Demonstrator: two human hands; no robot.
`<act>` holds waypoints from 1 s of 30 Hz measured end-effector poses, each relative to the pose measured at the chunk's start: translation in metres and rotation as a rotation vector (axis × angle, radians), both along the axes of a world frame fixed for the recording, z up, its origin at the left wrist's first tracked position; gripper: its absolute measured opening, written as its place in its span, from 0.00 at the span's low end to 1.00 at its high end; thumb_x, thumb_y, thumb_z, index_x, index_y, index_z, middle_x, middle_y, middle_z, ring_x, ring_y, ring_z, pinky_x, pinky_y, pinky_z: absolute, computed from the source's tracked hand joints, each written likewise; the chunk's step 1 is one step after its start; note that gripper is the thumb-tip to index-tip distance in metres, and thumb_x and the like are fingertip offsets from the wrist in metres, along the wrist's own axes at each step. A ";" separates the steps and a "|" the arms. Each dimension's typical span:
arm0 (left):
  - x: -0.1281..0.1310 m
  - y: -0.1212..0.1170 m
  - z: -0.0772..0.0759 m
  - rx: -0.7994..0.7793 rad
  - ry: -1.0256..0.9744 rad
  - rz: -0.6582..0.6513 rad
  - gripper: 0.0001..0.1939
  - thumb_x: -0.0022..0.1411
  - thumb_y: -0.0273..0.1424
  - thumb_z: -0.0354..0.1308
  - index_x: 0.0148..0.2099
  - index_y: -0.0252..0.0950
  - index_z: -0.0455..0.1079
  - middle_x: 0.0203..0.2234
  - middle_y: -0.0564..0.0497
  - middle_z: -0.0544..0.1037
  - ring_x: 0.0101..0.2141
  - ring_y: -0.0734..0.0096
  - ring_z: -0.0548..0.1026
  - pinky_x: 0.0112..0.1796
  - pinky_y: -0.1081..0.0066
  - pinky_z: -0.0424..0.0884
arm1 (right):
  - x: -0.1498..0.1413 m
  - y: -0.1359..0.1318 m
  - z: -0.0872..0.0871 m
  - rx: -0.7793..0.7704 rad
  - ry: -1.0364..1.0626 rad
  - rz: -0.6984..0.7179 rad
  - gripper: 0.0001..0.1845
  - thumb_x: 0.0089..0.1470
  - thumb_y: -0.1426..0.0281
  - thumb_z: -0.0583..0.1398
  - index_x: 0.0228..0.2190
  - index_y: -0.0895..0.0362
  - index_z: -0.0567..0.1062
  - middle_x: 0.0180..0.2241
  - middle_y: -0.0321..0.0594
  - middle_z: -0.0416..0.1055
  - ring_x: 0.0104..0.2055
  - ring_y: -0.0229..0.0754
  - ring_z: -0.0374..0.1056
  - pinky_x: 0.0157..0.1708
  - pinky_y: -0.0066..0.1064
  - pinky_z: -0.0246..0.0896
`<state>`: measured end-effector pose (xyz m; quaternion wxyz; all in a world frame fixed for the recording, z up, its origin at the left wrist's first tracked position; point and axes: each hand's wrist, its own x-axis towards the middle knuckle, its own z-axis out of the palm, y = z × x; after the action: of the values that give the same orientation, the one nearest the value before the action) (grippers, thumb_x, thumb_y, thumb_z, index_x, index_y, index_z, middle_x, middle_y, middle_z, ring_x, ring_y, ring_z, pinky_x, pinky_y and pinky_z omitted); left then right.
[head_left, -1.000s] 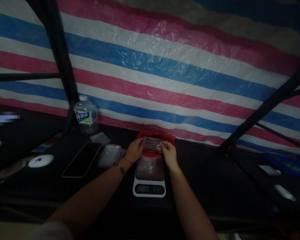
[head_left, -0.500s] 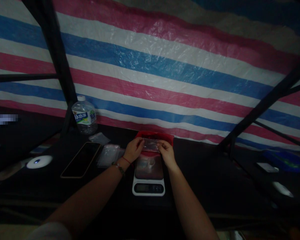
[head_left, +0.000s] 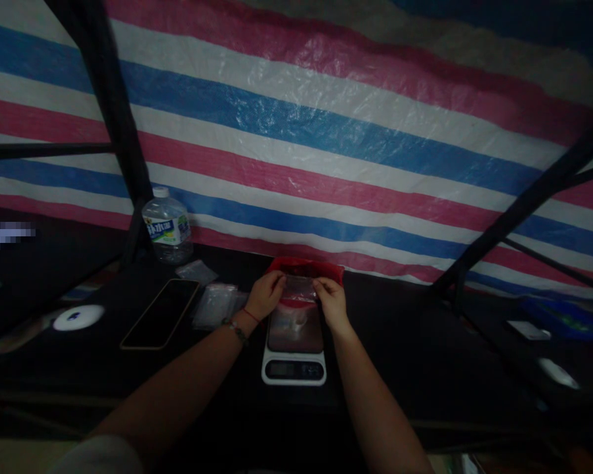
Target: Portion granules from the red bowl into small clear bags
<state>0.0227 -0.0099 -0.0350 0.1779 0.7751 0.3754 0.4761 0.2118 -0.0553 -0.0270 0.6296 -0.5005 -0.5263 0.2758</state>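
Observation:
Between my two hands a small clear plastic bag [head_left: 299, 288] is stretched out sideways. My left hand [head_left: 267, 294] pinches its left end, and my right hand [head_left: 332, 301] pinches the right end. Below the bag stands a white digital scale [head_left: 294, 382] with a metal plate; its display reading is too dark to make out. Behind the bag sits a red container [head_left: 321, 266], its contents hidden in shadow. Left of my left wrist lies a stack of clear plastic bags [head_left: 215, 306].
A black phone [head_left: 163, 315] lies left of the bags, with a clear plastic bottle [head_left: 167, 227] behind it. Further left is a white oval device [head_left: 78, 317]. A blue item [head_left: 566, 318] lies at the far right. A striped tarp [head_left: 326, 131] hangs behind black metal posts.
Both hands keep hold of the bag in nearly the same place. The right hand has shifted very slightly to the right. The small clear piece seen on the scale plate earlier is less distinct now.

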 end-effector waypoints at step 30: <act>-0.021 0.016 0.027 -0.051 -0.310 0.106 0.06 0.55 0.29 0.48 0.33 0.36 0.66 0.27 0.52 0.72 0.30 0.70 0.71 0.33 0.73 0.69 | 0.000 0.001 -0.002 -0.114 0.058 0.161 0.16 0.46 0.59 0.62 0.34 0.58 0.78 0.24 0.38 0.75 0.24 0.38 0.70 0.26 0.28 0.64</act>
<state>0.0016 0.0060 -0.0080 0.2279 0.6667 0.3960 0.5889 0.2121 -0.0540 -0.0285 0.5910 -0.4835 -0.5298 0.3693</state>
